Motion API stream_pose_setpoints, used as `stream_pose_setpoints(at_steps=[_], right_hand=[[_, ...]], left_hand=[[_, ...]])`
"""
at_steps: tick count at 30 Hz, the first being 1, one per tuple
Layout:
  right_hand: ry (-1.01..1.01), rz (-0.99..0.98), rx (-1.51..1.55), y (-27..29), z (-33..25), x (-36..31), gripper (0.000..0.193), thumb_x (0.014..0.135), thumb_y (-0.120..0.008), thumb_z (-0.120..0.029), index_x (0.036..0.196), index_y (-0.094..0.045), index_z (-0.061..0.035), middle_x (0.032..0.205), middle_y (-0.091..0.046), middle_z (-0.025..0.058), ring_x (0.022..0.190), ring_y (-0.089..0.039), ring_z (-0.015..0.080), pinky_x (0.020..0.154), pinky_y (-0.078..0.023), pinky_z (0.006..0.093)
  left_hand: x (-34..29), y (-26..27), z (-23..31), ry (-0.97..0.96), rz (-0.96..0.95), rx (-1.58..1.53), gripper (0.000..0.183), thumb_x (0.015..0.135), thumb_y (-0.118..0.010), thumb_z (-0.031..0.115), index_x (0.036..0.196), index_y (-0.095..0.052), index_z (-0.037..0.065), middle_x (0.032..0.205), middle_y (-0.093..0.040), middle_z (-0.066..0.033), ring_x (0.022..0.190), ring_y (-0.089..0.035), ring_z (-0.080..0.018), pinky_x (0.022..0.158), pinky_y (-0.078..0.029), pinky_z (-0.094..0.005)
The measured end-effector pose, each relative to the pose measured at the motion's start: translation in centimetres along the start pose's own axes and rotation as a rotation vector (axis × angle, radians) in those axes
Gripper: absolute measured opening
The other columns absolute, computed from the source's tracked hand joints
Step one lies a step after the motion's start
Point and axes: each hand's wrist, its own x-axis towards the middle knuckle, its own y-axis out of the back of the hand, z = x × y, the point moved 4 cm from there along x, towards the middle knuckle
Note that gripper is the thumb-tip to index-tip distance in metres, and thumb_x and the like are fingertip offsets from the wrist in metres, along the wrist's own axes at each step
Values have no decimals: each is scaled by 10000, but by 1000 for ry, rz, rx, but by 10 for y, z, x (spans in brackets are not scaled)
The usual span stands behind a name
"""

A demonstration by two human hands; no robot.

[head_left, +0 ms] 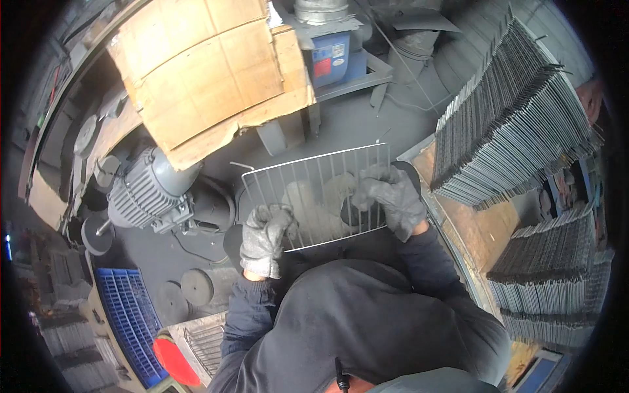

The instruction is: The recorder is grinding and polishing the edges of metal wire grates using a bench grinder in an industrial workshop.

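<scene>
Across my lap I hold a wire rack (pixel 314 159), a rectangular metal frame with thin parallel rods, tilted with its far edge up. My left hand (pixel 267 237), in a grey work glove, is closed on its left side near the lower corner. In a matching glove, my right hand (pixel 392 198) grips the right side, its fingers bent at the end rods. A short bent wire sticks out at the rack's far left corner. Through the rods I see pale rounded shapes, which I cannot make out clearly.
Tall stacks of similar wire racks (pixel 511 124) stand to my right on a brown board (pixel 475 229). At far left are a grey electric motor (pixel 147 190) and a large cardboard sheet (pixel 203 72). Round discs (pixel 196 287) and a blue plastic crate (pixel 128 321) lie at lower left.
</scene>
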Motion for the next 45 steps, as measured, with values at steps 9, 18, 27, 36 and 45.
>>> stream_pose_setpoints(at_steps=[9,18,27,36,45], right_hand=[[-130,33,176,-6,20,7,298,956,-763,-268,1024,-729,20,834,-712,42,699,-661,126,644,-521,279],[-161,-170,-123,-34,98,65,360,1056,-586,-347,1132,-754,-37,951,-760,79,827,-716,154,753,-573,313],[-447,-131,144,-40,123,115,408,962,-776,-307,1242,-688,-24,923,-731,56,693,-664,143,607,-556,312],[-371,-254,212,-49,180,160,371,1023,-698,-175,1368,-644,-50,1056,-754,52,867,-710,116,680,-586,284],[-323,-327,496,-66,189,159,351,1002,-719,-96,1333,-630,-18,1164,-739,106,898,-724,172,724,-617,314]], left_hand=[[-3,7,-16,-63,-213,-214,105,980,-584,2,961,-686,19,838,-717,-97,703,-668,-191,670,-533,-313],[24,69,-64,9,-59,400,415,1085,-589,363,1144,-684,-36,907,-770,-109,697,-701,-192,662,-542,-322],[65,75,-96,-124,-91,787,316,1062,-528,298,1222,-687,76,931,-773,-113,823,-736,-305,771,-538,-403],[77,97,-124,72,84,607,460,1092,-587,391,1258,-687,-27,834,-737,-85,709,-705,-208,633,-545,-338],[60,100,-111,51,49,718,406,1129,-480,281,1336,-549,-62,1101,-740,-180,1034,-710,-268,907,-542,-312]])
